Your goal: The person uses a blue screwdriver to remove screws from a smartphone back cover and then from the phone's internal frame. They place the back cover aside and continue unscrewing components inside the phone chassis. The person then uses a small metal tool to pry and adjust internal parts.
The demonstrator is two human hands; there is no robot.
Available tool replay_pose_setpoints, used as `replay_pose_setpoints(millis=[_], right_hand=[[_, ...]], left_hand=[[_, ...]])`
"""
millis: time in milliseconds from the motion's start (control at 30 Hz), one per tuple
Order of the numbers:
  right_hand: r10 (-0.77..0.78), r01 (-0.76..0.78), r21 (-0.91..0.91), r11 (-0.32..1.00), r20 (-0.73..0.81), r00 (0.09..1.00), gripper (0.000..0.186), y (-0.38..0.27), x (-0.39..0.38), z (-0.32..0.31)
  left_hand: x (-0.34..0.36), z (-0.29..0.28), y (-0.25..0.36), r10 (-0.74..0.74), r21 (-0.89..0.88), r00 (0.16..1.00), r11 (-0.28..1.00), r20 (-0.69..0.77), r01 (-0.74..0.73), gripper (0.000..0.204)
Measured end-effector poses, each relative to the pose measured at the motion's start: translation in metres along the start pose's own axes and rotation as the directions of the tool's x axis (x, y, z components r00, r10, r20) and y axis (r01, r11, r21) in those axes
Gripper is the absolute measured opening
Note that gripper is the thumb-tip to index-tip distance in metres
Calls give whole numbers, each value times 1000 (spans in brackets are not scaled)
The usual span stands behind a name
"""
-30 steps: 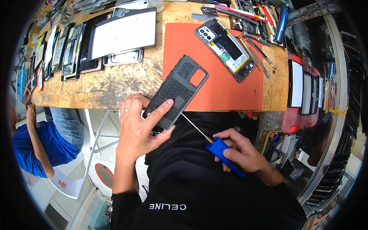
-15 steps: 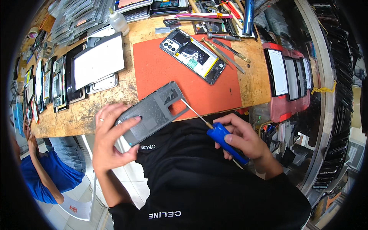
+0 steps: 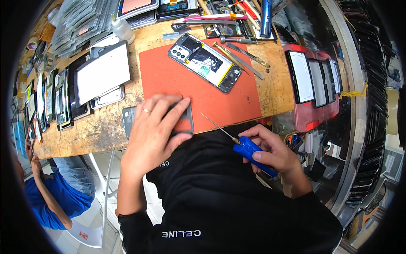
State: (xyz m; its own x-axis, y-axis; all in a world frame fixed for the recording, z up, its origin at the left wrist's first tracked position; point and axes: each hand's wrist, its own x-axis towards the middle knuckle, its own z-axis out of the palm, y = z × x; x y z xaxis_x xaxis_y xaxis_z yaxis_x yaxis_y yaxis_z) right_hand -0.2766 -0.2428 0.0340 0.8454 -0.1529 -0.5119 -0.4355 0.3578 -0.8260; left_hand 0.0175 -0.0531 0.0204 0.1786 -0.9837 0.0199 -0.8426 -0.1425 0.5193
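Note:
A dark grey phone back cover (image 3: 128,120) lies at the front left of the orange mat, partly over the bare wood. My left hand (image 3: 154,122) grips it from above, fingers and thumb over the end with the camera cutout, and hides most of it. In my right hand (image 3: 270,148) is a blue-handled pick (image 3: 253,154), its thin metal shaft pointing up and left over the mat's front edge, touching nothing. An opened phone (image 3: 205,63) rests farther back on the mat (image 3: 224,106), its camera lenses and inner parts showing.
Tweezers (image 3: 247,54) and a brass-coloured screwdriver (image 3: 230,57) lie beside the phone. At the left stand a white panel (image 3: 105,72), several phone parts and a dropper bottle (image 3: 122,28). A red case (image 3: 315,84) is at the right. Another person (image 3: 63,186) sits at the left.
My left hand has turned over the cover and lowered it toward the left onto the mat's edge. The pick has come away from the camera cutout; my right hand has shifted slightly.

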Motion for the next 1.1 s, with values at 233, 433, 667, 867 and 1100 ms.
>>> replay_pose_setpoints(millis=[233,433,667,867,1100], right_hand=[[35,-27,-94,995,89,995,58,16,8,-3],[32,-15,-98,995,170,985,57,31,20,-1],[36,-15,-102,995,212,977,57,33,24,-9],[59,-49,-54,997,191,980,56,27,25,-1],[83,-81,-25,996,107,991,54,21,22,4]], left_hand=[[-19,-18,-4,77,-6,992,997,100,-76,99],[-30,30,7,-65,-20,974,998,-218,62,68],[-28,42,5,-59,-12,951,998,-304,58,59],[-29,39,0,-41,-29,959,999,-282,35,59],[-29,31,-5,-13,-58,971,998,-240,-1,57]])
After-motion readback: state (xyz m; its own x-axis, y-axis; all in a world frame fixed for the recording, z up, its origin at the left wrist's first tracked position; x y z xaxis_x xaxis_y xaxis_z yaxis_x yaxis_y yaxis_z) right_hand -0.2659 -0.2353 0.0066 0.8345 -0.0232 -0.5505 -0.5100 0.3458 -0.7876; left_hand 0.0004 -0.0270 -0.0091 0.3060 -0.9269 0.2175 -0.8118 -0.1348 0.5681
